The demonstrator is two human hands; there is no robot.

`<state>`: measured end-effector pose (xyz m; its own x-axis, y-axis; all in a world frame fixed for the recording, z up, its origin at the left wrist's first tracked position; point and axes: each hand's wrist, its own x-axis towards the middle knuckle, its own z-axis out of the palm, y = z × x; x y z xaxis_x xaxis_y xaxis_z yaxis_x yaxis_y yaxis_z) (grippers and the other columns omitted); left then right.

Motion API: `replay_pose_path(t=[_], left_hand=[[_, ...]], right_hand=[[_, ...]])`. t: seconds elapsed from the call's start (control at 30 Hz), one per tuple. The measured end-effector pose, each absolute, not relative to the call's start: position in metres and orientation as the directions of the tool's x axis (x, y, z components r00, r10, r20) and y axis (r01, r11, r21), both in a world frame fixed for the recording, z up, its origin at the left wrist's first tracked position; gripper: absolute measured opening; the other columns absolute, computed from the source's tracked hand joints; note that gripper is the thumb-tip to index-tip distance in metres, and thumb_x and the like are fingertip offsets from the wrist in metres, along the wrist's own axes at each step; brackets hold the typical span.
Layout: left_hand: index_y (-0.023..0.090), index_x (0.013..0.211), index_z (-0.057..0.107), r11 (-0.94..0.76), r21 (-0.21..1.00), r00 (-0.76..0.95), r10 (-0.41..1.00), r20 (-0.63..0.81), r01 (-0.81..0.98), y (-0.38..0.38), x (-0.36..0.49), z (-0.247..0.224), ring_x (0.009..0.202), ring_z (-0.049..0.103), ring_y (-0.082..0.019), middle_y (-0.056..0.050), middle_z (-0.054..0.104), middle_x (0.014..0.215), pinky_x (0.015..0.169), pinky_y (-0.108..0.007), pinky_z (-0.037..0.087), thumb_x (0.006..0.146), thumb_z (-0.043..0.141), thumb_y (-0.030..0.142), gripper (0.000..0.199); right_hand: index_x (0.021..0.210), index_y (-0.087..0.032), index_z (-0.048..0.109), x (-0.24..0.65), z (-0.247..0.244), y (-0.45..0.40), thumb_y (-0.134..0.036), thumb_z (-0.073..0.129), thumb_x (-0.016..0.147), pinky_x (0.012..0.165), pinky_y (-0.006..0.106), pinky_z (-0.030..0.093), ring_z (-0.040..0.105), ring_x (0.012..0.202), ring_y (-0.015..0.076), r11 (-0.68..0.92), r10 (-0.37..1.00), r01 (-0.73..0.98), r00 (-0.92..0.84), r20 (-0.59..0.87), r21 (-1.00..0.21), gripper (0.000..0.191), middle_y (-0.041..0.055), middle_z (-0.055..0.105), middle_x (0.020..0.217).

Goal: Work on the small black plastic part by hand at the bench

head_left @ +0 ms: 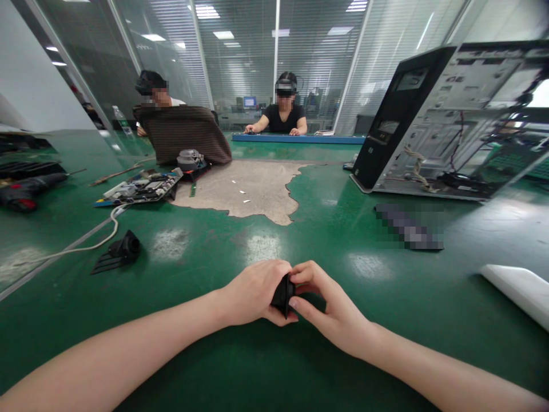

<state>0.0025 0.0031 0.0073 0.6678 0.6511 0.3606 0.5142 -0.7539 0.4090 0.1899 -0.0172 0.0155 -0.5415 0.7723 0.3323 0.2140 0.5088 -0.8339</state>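
Observation:
Just above the green tabletop [206, 366], a small black plastic part [283, 296] is held between both hands. My left hand [256, 292] wraps round it from the left, its back toward me. From the other side, my right hand [319, 300] pinches its rim with the thumb and fingertips. The part has a flat flange facing right; my left palm and fingers hide much of it, so its exact kind cannot be made out. Farther left on the table lies another black plastic piece [124, 247] with a round opening and prongs, apart from the hands.
An opened computer tower [407, 120] stands at right, with a dark blurred object [407, 229] before it and a white object [518, 292] nearer. At left are a circuit board [141, 189], a white cable [114, 220] and a power drill [30, 189]. Two people sit across the table.

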Motion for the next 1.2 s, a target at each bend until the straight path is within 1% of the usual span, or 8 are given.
replay_pose_path(t=[0.1,0.17,0.33,0.4,0.67,0.83,1.03,1.2], left_hand=[[0.017,0.103,0.041,-0.746,0.404,0.659,0.661,0.358,0.529,0.003,0.002,0.007,0.085,0.059,-0.024,-0.008,0.057,0.096,0.074,-0.037,0.047,0.064,0.065,0.04,0.052],[0.017,0.103,0.041,-0.74,0.407,0.655,0.668,0.352,0.535,0.003,0.002,0.007,0.083,0.059,-0.024,-0.008,0.057,0.095,0.073,-0.036,0.047,0.063,0.065,0.038,0.052],[0.017,0.104,0.04,-0.739,0.42,0.674,0.664,0.324,0.527,0.003,0.001,0.01,0.086,0.057,-0.024,-0.008,0.057,0.098,0.076,-0.038,0.046,0.063,0.065,0.032,0.05],[0.017,0.105,0.039,-0.736,0.425,0.672,0.667,0.321,0.527,0.002,0.001,0.011,0.085,0.057,-0.023,-0.008,0.057,0.099,0.076,-0.037,0.046,0.064,0.064,0.031,0.049],[0.019,0.102,0.041,-0.736,0.439,0.655,0.668,0.352,0.515,0.003,0.002,0.008,0.087,0.058,-0.024,-0.007,0.057,0.096,0.076,-0.037,0.046,0.063,0.065,0.035,0.048],[0.018,0.104,0.039,-0.749,0.418,0.665,0.656,0.357,0.514,0.003,0.0,0.008,0.086,0.058,-0.025,-0.008,0.057,0.097,0.076,-0.038,0.046,0.062,0.066,0.031,0.052],[0.018,0.104,0.039,-0.736,0.423,0.664,0.669,0.334,0.529,0.002,0.001,0.009,0.081,0.058,-0.022,-0.006,0.057,0.093,0.073,-0.036,0.046,0.066,0.062,0.031,0.046],[0.018,0.104,0.04,-0.745,0.425,0.665,0.659,0.351,0.514,0.003,0.002,0.009,0.086,0.058,-0.024,-0.007,0.057,0.096,0.076,-0.037,0.046,0.064,0.063,0.034,0.048]], right_hand=[[0.103,-0.02,0.041,0.188,0.013,-0.017,-0.012,0.05,0.082,0.078,0.034,0.052,0.058,0.087,0.0156,0.387,0.809,0.186,-0.538,0.236,-0.903,0.024,0.0047,0.053,0.095],[0.104,-0.02,0.041,0.188,0.014,-0.018,-0.012,0.05,0.083,0.077,0.034,0.052,0.058,0.086,0.0154,0.382,0.805,0.194,-0.55,0.222,-0.903,0.024,0.0046,0.053,0.094],[0.098,-0.021,0.049,0.191,0.023,-0.021,-0.011,0.055,0.076,0.083,0.037,0.047,0.051,0.097,0.0198,0.642,0.709,0.291,-0.577,0.404,-0.71,0.025,0.0075,0.047,0.105],[0.096,-0.021,0.049,0.192,0.024,-0.022,-0.012,0.055,0.077,0.084,0.038,0.046,0.05,0.099,0.0202,0.679,0.687,0.298,-0.581,0.438,-0.671,0.021,0.0074,0.046,0.106],[0.106,-0.021,0.041,0.188,0.013,-0.019,-0.01,0.053,0.078,0.08,0.034,0.051,0.053,0.092,0.0171,0.499,0.792,0.231,-0.512,0.331,-0.836,0.033,0.0053,0.05,0.101],[0.105,-0.02,0.043,0.189,0.017,-0.022,-0.012,0.053,0.078,0.077,0.035,0.05,0.055,0.085,0.0171,0.501,0.781,0.308,-0.564,0.269,-0.809,0.029,0.0055,0.05,0.095],[0.094,-0.022,0.05,0.191,0.021,-0.022,-0.014,0.052,0.08,0.084,0.038,0.047,0.05,0.1,0.0206,0.703,0.669,0.293,-0.581,0.463,-0.648,0.016,0.0075,0.046,0.105],[0.101,-0.022,0.045,0.188,0.015,-0.021,-0.014,0.053,0.08,0.076,0.033,0.052,0.053,0.093,0.0183,0.586,0.76,0.275,-0.513,0.399,-0.762,0.024,0.0064,0.048,0.102]])
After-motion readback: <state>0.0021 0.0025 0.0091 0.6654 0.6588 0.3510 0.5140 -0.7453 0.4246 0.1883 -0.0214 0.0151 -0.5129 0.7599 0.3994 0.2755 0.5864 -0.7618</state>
